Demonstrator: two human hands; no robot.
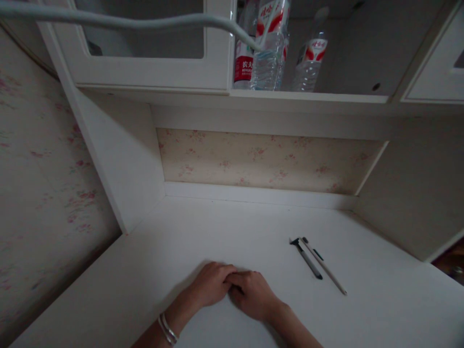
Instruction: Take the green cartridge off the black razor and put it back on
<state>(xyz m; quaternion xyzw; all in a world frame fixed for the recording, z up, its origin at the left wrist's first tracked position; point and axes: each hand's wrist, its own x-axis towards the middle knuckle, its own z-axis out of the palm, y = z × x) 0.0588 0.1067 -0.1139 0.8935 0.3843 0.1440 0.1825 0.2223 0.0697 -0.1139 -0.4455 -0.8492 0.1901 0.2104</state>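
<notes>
My left hand (214, 282) lies on the white desk (152, 270), its fingers curled in; two silver bangles (167, 329) circle that wrist. Against it rests my right hand (250, 292), also closed, with its fingertips touching the left fingers. Nothing shows in either hand, though the undersides are hidden. To the right of my hands is a small tool with a grey handle (308, 260) and a black crosswise head. Beside it a long thin white stick (328, 271) with a dark tip lies slanted. A short dark-green piece (318, 254) sits along the stick.
Above the desk hangs a white cabinet (152, 72) with an open shelf. Clear plastic bottles (268, 63) stand on it, another bottle (311, 60) farther right. A pale cable (145, 21) crosses close to the camera. Side panels (119, 159) bound the desk's back.
</notes>
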